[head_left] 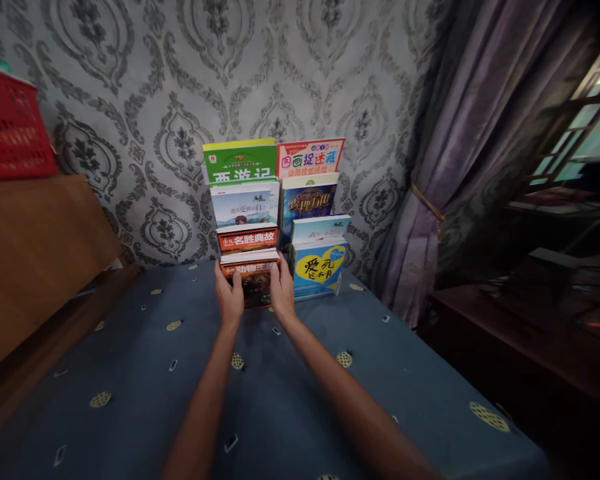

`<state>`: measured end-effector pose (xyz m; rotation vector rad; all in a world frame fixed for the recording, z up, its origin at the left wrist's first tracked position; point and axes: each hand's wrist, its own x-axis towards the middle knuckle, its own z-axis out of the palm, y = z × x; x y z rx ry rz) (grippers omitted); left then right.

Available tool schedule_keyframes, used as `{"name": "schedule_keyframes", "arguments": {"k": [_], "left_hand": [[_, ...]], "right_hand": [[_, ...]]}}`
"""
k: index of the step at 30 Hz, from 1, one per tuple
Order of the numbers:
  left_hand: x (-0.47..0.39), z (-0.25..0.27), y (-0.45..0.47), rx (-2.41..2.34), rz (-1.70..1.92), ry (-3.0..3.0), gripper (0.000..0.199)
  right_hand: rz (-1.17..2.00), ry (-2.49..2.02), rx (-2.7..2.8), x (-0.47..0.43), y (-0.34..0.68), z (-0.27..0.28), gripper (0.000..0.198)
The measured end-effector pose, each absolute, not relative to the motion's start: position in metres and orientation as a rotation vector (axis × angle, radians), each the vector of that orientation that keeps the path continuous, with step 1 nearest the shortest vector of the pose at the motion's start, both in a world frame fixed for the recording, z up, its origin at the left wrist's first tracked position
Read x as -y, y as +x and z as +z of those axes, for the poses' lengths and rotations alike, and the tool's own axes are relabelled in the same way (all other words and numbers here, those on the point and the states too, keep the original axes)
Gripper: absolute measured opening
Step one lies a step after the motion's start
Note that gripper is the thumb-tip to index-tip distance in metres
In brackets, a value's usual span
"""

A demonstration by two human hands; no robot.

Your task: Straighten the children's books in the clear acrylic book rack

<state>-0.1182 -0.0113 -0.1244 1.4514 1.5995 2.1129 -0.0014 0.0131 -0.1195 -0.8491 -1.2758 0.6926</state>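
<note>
My left hand (229, 292) and my right hand (283, 289) grip the two sides of a dark book with an orange title band (255, 288), thumbs on its front cover. This book stands upright at the front of the left row. Behind it rise a red-banded book (249, 240), a pale blue book (246, 208) and a tall green book (243, 160). The right row has a blue book with a yellow heart (320, 269), a light blue book (318, 230), a dark blue book (309, 201) and a pink book (311, 157). Whatever supports the rows is mostly hidden.
A dark blue cloth with pineapple prints (145, 373) covers the table. Patterned wallpaper (170, 100) stands right behind the books. At left, a red basket (15, 127) sits on a wooden cabinet (40, 260). A tied purple curtain (460, 153) hangs at right, beside a dark-red surface (505, 320).
</note>
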Motion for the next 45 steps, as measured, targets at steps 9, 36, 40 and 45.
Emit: {"name": "schedule_keyframes", "arguments": {"k": [9,36,40,45], "left_hand": [[0.01,-0.125,-0.119,-1.588,2.114,1.448,0.061],[0.001,-0.156,0.006,-1.431,1.604,1.738,0.075],[-0.017,-0.147,0.016,-1.486,1.619,1.699,0.077],[-0.031,-0.138,0.024,-1.566,1.654,1.642,0.076]], "right_hand": [[0.695,-0.837,1.259,-0.014,-0.001,-0.121,0.059],[0.364,-0.999,1.065,-0.063,0.169,-0.12,0.053],[0.477,-0.961,1.129,-0.087,0.178,-0.112,0.065],[0.583,-0.868,1.23,-0.098,0.178,-0.095,0.068]]}}
